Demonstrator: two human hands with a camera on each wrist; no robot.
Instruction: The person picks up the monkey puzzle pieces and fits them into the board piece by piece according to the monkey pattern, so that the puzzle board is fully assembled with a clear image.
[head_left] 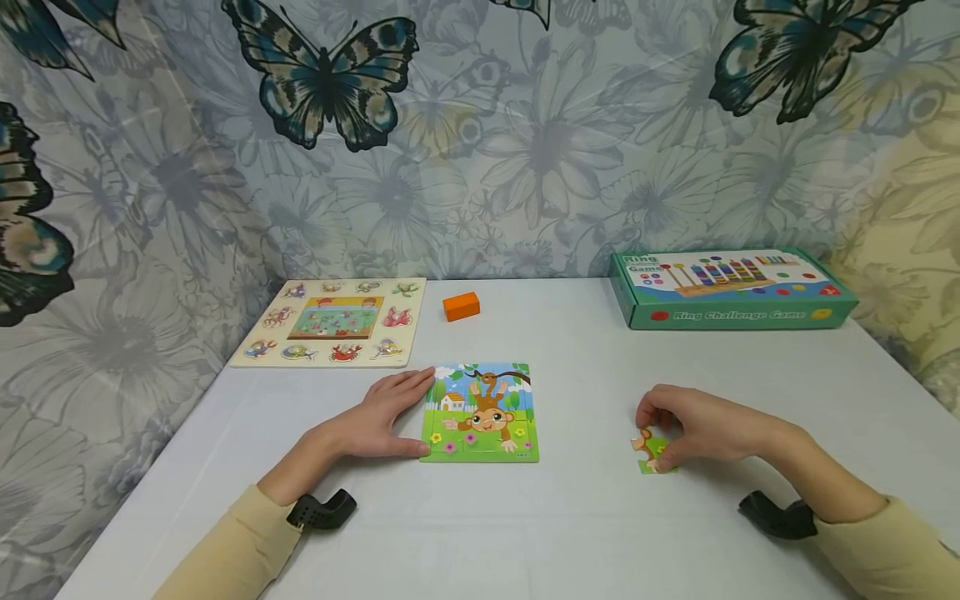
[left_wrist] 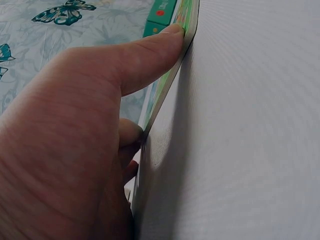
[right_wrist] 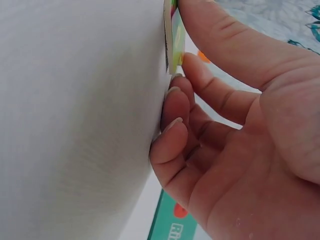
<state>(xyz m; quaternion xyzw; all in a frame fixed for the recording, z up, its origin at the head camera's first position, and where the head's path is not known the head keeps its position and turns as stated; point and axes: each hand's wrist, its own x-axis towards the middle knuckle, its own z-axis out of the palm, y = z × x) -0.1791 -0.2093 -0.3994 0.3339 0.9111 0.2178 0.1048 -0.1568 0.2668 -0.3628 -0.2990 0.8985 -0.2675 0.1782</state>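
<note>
A square puzzle board (head_left: pixel 480 417) with a monkey hanging from a branch lies flat on the white table. My left hand (head_left: pixel 378 417) rests at its left side, fingertips at the upper left corner and thumb on the lower left corner. The left wrist view shows that thumb (left_wrist: pixel 155 52) lying on the board's edge. To the right, apart from the board, my right hand (head_left: pixel 708 425) pinches a small puzzle piece (head_left: pixel 645 444) with a brown and green print. Thumb and index finger meet at the piece (right_wrist: pixel 176 42); the other fingers curl by the table surface.
Behind the left hand lies a cream board (head_left: pixel 416 321) with sea-animal pictures. Beside it stands an orange block (head_left: pixel 461 307). A green Ring Challenge Game box (head_left: pixel 738 292) sits at the back right. Patterned butterfly fabric (head_left: pixel 525 150) hangs behind the table (head_left: pixel 570 533).
</note>
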